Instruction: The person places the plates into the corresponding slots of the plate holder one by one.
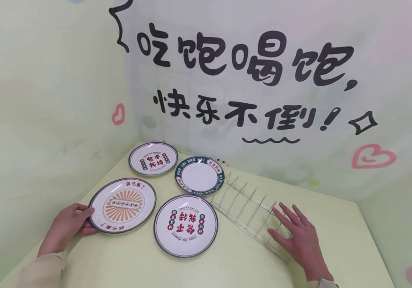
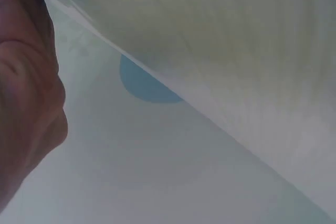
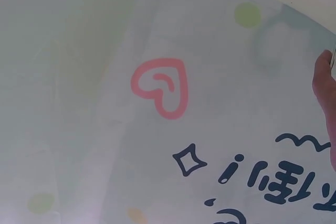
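Fingers of the left hand [image 1: 70,222] pinch a sunburst plate [image 1: 124,205] at the left side of a pale-yellow table [image 1: 242,268]; we see the right hand [image 1: 302,242] spread at a wire rack [image 1: 256,211] before a black-lettered wall [image 1: 249,20].

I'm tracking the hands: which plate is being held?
The leftmost plate, with the orange sunburst, gripped at its rim by the left hand; no hand touches the other three plates.

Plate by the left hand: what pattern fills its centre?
Pale orange sunburst rays on that plate; best in head view.
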Motion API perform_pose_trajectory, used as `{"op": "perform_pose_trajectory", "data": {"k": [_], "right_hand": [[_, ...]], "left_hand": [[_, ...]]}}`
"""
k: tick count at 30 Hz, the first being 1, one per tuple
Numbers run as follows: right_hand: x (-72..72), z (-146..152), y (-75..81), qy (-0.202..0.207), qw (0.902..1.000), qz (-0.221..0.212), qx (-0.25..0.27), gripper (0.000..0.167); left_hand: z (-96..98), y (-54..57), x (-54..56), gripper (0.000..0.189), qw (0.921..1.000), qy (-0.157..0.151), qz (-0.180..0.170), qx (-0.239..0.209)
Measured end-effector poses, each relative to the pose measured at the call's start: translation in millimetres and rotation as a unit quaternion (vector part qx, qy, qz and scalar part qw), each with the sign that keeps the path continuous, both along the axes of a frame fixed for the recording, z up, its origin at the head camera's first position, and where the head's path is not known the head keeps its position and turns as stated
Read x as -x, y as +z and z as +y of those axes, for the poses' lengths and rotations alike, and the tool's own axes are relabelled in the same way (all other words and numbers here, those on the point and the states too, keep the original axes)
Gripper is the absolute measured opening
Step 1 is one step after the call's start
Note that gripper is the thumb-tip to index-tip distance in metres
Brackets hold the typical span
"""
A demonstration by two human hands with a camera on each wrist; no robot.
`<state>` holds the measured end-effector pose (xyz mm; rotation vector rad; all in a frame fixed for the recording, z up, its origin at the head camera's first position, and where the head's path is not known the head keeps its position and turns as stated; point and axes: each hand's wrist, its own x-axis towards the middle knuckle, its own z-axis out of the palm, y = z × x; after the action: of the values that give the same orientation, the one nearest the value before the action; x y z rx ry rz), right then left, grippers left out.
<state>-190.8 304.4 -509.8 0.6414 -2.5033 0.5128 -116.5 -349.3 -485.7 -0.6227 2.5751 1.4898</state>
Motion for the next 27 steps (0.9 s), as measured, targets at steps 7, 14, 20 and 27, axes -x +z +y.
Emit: {"op": "perform_pose_trajectory", "data": {"k": [7, 14, 20, 27], "right_hand": [[-1.4, 0, 0.6, 0.007, 0.9999, 0.007, 0.006, 0.069], [-1.7, 1, 1.4, 0.016, 0.9996, 0.02, 0.013, 0.069], [-0.9, 3, -0.6, 0.002, 0.9999, -0.003, 0.011, 0.069], [-0.5, 8, -3.0, -0.001, 0.9999, -0.011, 0.008, 0.068]], "left_hand": [[-2.3, -5.0, 5.1, 0.068, 0.9994, 0.001, -0.004, -0.035], [0.9, -2.7, 6.1, 0.057, 0.9975, 0.001, -0.008, -0.071], [8.5, -0.5, 4.4, 0.054, 0.9952, 0.007, 0.008, -0.098], [21.9, 20.7, -4.0, 0.057, 0.9921, 0.021, 0.078, -0.095]]}}
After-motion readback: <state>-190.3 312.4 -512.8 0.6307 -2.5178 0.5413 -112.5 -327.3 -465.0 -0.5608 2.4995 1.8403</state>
